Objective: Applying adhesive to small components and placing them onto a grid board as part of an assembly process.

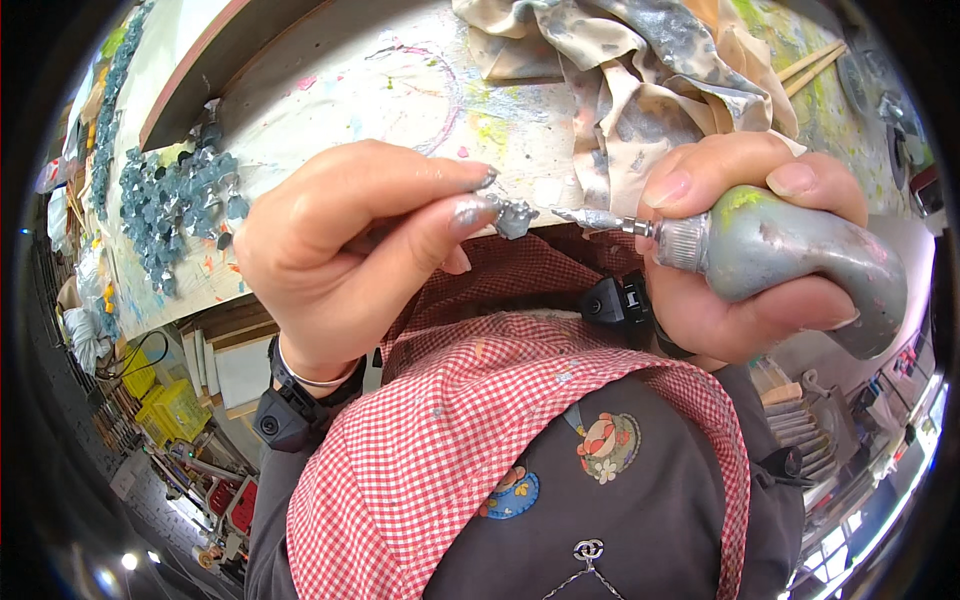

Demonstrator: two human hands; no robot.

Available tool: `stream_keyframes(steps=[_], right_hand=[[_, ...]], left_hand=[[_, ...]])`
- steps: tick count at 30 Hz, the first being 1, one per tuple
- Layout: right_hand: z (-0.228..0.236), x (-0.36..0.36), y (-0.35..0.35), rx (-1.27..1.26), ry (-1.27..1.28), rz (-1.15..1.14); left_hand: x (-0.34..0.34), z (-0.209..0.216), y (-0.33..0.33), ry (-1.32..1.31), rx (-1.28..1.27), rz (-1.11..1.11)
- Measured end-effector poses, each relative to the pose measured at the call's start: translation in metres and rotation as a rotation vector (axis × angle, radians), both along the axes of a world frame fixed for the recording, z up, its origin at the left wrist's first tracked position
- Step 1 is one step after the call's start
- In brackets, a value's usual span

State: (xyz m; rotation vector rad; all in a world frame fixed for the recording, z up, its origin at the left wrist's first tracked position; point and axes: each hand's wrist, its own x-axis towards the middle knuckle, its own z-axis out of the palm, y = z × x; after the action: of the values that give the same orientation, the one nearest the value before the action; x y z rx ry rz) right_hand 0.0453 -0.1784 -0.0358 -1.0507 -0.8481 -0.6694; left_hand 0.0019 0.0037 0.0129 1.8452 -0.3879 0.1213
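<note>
Between thumb and fingertips, my left hand (350,235) pinches a small silver-grey moulded piece (514,217). Grey paint marks those fingertips. My right hand (740,180) is wrapped round a soft grey squeeze bottle (800,250), tilted with its nozzle to the left. The bottle has a clear ribbed collar and a thin metal nozzle (590,218) coated in silver paint. Its tip is right by the piece; whether they touch I cannot tell. To the left of my left hand, a heap of small blue-grey pieces (175,205) lies on the paint-stained table (330,110).
A crumpled, stained cloth (640,75) lies at the far right of the table, with wooden sticks (812,65) beside it. A brown-edged board (200,75) stands at the far left, beyond the heap. Below on the left is a yellow crate (175,410).
</note>
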Motion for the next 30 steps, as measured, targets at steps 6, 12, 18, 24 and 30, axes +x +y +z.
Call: stream_keyframes(steps=[6,12,18,24,30], right_hand=[[0.004,-0.001,-0.002,-0.060,0.039,0.085],[0.000,0.001,0.005,0.057,0.002,0.041],[0.001,0.003,-0.003,-0.110,-0.034,0.052],[0.001,-0.002,-0.008,-0.148,0.027,0.068],[0.004,-0.003,-0.009,-0.161,0.095,0.080]], left_hand=[[0.002,0.003,-0.004,0.129,-0.073,0.034],[0.003,0.002,-0.005,0.096,-0.037,0.025],[0.001,0.002,-0.006,0.089,-0.013,0.035],[0.001,0.002,-0.005,0.066,0.007,0.031],[0.001,0.001,-0.004,0.043,0.000,0.030]])
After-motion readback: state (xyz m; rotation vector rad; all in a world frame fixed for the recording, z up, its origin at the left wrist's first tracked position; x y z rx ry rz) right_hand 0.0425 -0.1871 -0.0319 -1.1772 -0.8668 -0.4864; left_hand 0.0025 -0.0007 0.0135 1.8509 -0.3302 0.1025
